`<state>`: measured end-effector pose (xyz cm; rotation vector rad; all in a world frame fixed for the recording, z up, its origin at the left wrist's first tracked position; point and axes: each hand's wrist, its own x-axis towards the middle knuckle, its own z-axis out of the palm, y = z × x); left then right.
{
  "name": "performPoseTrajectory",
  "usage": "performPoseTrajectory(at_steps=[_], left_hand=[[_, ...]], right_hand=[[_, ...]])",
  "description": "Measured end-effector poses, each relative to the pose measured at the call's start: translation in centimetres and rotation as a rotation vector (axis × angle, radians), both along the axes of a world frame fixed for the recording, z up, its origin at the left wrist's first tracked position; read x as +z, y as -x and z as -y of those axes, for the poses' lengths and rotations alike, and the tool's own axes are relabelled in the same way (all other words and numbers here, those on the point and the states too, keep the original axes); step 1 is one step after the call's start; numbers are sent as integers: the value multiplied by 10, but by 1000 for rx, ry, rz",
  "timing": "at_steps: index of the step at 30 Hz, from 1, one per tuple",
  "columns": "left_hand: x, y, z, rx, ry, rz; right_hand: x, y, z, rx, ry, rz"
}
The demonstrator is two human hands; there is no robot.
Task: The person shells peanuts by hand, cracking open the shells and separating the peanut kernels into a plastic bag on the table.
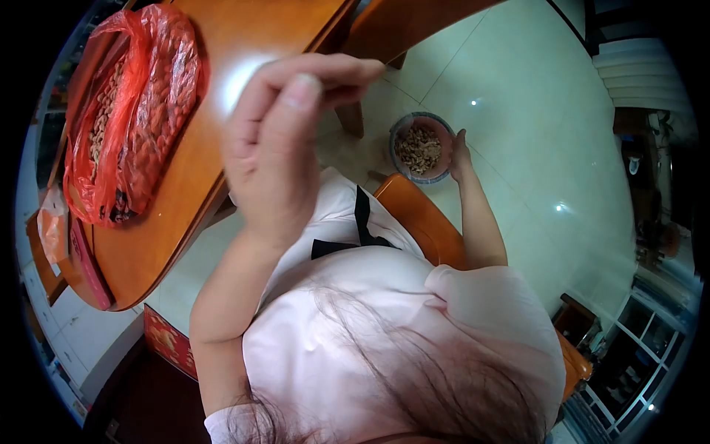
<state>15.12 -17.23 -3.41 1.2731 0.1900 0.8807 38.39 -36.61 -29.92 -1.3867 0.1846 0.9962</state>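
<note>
My left hand (277, 144) is raised close to the camera beside the table edge, slightly blurred. Its fingers are bent over, with the thumb folded in front of them. What they hold, if anything, is hidden. Lower down on the right, my right hand (460, 155) grips the rim of a round bucket (445, 133). Inside the bucket lies a heap of peanut shells (419, 152). At the left, a red plastic bag (159, 96) lies on the wooden table (244, 29), partly open. Peanuts (103, 111) in their shells show through its opening.
An orange and white packet (53, 226) and a dark red strip (89, 266) are at the table's left end. The orange wooden chair (421, 211) is beneath me. Pale floor tiles (532, 148) stretch to the right, with a glass-paned door (636, 362) at lower right.
</note>
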Motion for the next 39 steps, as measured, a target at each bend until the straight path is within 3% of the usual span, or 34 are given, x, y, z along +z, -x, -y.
performPoseTrajectory(at_steps=[2,5,6,9,12,15,17,19,21,23,27,31,32,35,39], left_hand=[[2,14,-14,-17,-31,76],[8,41,-41,-47,-110,175],[11,51,-50,-32,-103,185],[26,86,-69,143,-149,162],[41,129,-81,426,-229,111],[54,163,-91,754,-621,-278],[64,179,-95,832,-1016,-664],[61,178,-89,854,-1179,-883],[50,180,-84,803,-1271,-1030],[42,179,-79,757,-1202,-983],[28,176,-73,728,-1261,-776],[25,181,-73,710,-1256,-776],[26,185,-75,715,-1228,-800],[38,190,-86,768,-1219,-842],[66,198,-123,937,-1295,-836]], right_hand=[[-18,-1,8,-89,110,90],[-53,-11,18,-7,544,217],[-46,-8,16,59,529,301],[-9,25,-6,312,391,571],[75,66,-40,587,152,827],[169,104,-81,785,-174,927],[220,121,-106,808,-442,1201],[271,138,-134,797,-689,1337],[309,155,-170,776,-820,1526],[329,173,-218,868,-942,1655],[335,191,-272,1170,-877,2091],[347,179,-275,1372,-553,2252],[344,176,-277,1190,-633,2288],[350,171,-281,1267,-508,2378],[359,177,-321,945,-732,2577]])
